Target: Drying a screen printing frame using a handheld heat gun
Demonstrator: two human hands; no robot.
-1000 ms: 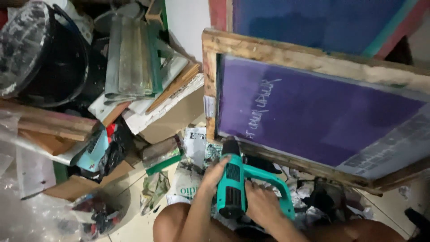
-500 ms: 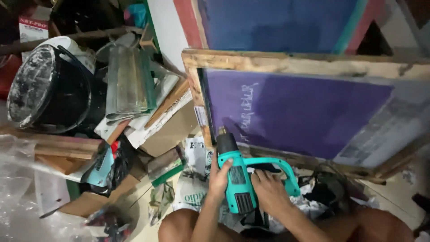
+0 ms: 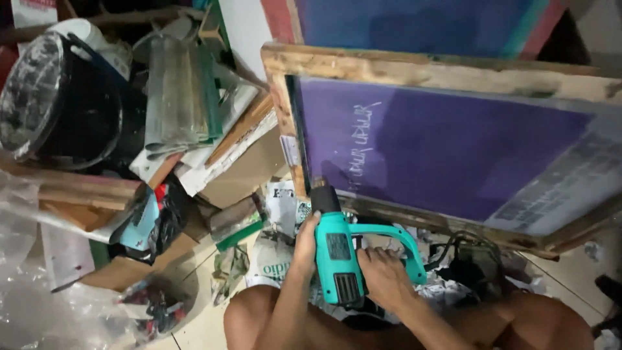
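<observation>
A teal heat gun [image 3: 338, 254] with a black nozzle points up at the lower left corner of a purple printing screen [image 3: 447, 146] in a worn wooden frame [image 3: 278, 91]. My left hand [image 3: 304, 245] cups the gun's left side. My right hand [image 3: 381, 277] grips its loop handle from the right. Pale handwriting marks the screen's left part. The nozzle tip sits close to the frame's bottom rail.
A black bucket [image 3: 55, 104] and stacked squeegees [image 3: 178, 97] lie at the left among cardboard, wood strips and plastic bags. Newspaper [image 3: 275, 249] covers the floor under the gun. A blue screen [image 3: 414, 26] leans behind. My bare knees show at the bottom.
The view has shifted, so the screen and clutter sit slightly differently in frame. The heat gun stays in both hands, with its nozzle still at the screen's lower left corner.
</observation>
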